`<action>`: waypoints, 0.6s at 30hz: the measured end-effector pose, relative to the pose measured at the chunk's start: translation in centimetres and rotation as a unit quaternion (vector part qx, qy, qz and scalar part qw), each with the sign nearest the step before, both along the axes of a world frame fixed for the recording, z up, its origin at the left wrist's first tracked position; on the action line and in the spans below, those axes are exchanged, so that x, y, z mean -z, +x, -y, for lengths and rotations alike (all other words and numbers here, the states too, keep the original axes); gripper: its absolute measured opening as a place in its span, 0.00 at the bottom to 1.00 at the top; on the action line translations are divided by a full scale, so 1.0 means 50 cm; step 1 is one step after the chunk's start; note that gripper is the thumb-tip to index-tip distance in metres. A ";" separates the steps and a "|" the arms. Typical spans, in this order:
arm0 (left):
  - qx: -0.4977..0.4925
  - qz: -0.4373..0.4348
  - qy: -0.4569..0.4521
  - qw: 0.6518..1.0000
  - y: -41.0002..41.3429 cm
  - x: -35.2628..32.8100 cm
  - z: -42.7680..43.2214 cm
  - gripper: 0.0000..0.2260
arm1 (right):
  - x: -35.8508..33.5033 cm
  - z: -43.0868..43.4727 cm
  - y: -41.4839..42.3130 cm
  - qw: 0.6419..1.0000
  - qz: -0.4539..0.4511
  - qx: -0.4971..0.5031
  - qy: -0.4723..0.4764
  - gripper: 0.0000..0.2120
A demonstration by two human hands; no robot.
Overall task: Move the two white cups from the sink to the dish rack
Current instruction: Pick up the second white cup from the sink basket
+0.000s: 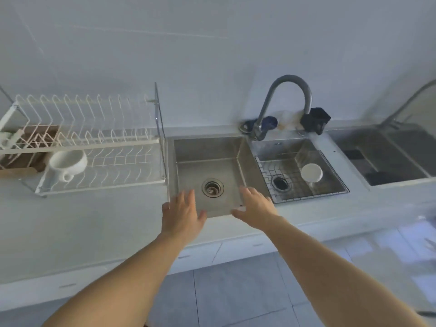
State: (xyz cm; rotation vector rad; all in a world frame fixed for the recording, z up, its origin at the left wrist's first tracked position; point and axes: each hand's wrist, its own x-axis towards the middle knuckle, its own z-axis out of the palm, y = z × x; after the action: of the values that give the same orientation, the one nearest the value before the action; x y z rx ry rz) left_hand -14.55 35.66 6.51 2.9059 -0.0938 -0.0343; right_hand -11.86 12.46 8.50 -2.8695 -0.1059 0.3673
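Note:
One white cup (67, 162) lies on its side on the lower tier of the white wire dish rack (122, 142), at the left. A second white cup (312, 173) rests upside down on the wire grid in the small right basin of the steel sink (212, 149). My left hand (182, 212) hovers over the front edge of the large left basin, fingers spread, holding nothing. My right hand (256, 207) is just right of it, also open and empty, near the divider between the basins.
A curved grey faucet (283, 102) rises behind the sink, with a black holder (316, 120) and a blue object (270, 121) beside it. A wooden board (26, 159) sits at the rack's left end. Another steel basin (389, 159) lies at the far right.

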 end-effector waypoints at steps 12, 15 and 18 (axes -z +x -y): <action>0.109 0.036 0.004 0.993 0.056 -0.074 0.484 0.30 | -0.098 0.495 -0.031 0.995 0.055 0.075 -0.027 0.37; 0.132 0.039 -0.003 0.990 0.101 -0.063 0.568 0.31 | -0.092 0.565 0.002 0.994 0.061 0.089 -0.030 0.37; 0.137 0.035 -0.009 0.990 0.167 -0.038 0.646 0.31 | -0.079 0.628 0.057 0.993 0.057 0.097 -0.039 0.40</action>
State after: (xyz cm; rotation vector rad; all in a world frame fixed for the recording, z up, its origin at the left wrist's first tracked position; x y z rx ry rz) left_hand -6.19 3.35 8.40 2.8543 -0.5021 0.0219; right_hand -9.01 -18.95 12.44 -2.9436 0.1698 0.1736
